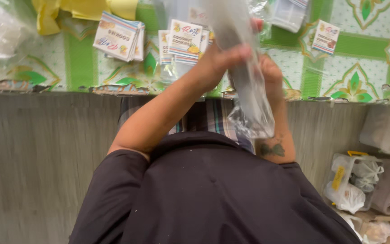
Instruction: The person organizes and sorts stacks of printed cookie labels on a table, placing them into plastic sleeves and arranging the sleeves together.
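Observation:
A long clear plastic bag (249, 90) hangs between my two hands, above the edge of a table covered in a green patterned cloth (82, 58). My left hand (222, 61) grips the bag's side near the top, thumb across the plastic. From the other side, my right hand (271, 74) is closed on it too, partly hidden behind the bag. The bag's lower end (253, 124) dangles crumpled over my checked garment. Whether anything is inside the bag is unclear. My black sleeves fill the lower part of the view.
Stacks of printed label cards (118, 36) (183, 40) lie on the table, with a single card (325, 37) at the right. A yellow cloth (50, 13) sits at the back left. Clear bins holding bagged items (353, 185) stand on the floor, lower right.

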